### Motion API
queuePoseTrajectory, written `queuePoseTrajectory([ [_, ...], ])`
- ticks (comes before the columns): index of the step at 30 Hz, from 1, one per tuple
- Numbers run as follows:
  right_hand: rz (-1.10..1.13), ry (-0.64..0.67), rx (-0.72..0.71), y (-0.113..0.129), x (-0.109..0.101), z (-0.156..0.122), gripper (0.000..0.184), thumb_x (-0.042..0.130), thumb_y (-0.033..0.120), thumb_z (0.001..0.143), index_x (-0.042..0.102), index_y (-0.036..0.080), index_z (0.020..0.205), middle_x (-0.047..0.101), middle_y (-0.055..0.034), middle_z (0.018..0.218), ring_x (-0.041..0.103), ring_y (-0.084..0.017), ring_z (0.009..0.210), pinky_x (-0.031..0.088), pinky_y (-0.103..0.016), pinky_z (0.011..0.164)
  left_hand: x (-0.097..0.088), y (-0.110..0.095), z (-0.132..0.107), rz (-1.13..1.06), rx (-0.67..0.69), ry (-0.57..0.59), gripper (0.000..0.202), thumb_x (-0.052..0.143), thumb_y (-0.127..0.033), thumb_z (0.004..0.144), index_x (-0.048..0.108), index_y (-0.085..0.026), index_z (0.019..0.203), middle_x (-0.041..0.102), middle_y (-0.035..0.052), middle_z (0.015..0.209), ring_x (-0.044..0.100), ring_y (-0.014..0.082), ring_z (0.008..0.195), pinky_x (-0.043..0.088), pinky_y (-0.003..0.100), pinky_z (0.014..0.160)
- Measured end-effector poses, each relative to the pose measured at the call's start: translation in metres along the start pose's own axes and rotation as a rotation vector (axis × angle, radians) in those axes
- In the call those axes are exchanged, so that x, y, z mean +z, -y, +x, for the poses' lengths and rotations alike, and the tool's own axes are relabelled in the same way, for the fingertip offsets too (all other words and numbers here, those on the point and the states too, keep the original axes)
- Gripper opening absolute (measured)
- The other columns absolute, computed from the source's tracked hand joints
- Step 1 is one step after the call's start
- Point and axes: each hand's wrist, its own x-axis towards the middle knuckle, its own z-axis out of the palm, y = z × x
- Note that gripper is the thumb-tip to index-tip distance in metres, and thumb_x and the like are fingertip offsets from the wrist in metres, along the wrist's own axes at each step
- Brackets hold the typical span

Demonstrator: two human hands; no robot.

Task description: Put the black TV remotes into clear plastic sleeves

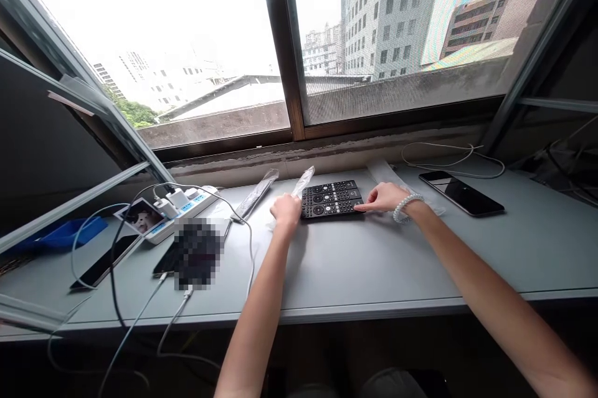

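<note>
Three black remote controls [331,199] lie side by side near the back of the grey desk [355,267]. My left hand [286,210] rests at their left ends, its fingers curled against the nearest remote. My right hand [384,197], with a bead bracelet on the wrist, touches their right ends with its fingers drawn together and the index finger pointing left. A clear plastic sleeve [303,181] lies just behind my left hand.
A bagged remote [255,195] lies left of the row. A phone [461,192] and a white cable [455,158] are at the back right. A power strip [180,211] with chargers, cables and phones [100,266] fills the left side. The window frame [289,74] stands behind.
</note>
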Motion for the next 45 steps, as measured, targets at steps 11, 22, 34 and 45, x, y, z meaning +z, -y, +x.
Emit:
queuePoseTrajectory([
  [11,0.049,0.096,0.005,-0.0023,-0.0018,0.0015,0.059,0.055,0.077,0.057,0.072,0.02,0.063,0.069,-0.0064,0.07,0.057,-0.016,0.059,0.04,-0.028,0.057,0.0012,-0.0018,-0.0008,-0.023,0.019,0.006,0.039,0.034,-0.029,0.086,0.068,-0.014,0.096,0.069,0.0163,0.094,0.064,0.0271,0.096,0.045,0.031,0.073],
  [22,0.04,0.072,-0.005,-0.0018,-0.0032,-0.0004,0.054,0.057,0.072,0.06,0.07,0.02,0.06,0.069,-0.0071,0.07,0.056,-0.015,0.056,0.04,-0.027,0.053,0.0033,-0.0017,-0.0008,-0.032,0.026,0.011,0.039,0.033,-0.03,0.086,0.068,-0.014,0.095,0.07,0.0156,0.09,0.064,0.0261,0.094,0.045,0.031,0.073],
  [34,0.047,0.064,0.0,-0.0003,-0.0026,-0.0002,0.054,0.057,0.072,0.06,0.069,0.019,0.058,0.069,-0.0067,0.069,0.055,-0.015,0.055,0.039,-0.026,0.051,0.0054,0.0018,0.0048,-0.089,0.01,0.04,0.041,0.032,-0.032,0.086,0.068,-0.014,0.095,0.071,0.0147,0.082,0.065,0.0251,0.09,0.045,0.033,0.075],
  [45,0.063,0.059,-0.018,-0.0022,-0.0011,0.001,0.053,0.058,0.072,0.06,0.069,0.02,0.056,0.069,-0.0075,0.068,0.057,-0.019,0.057,0.043,-0.032,0.056,0.0055,0.0016,0.0049,-0.085,0.003,0.039,0.042,0.031,-0.032,0.087,0.068,-0.013,0.098,0.071,0.0148,0.082,0.065,0.0247,0.091,0.044,0.032,0.075],
])
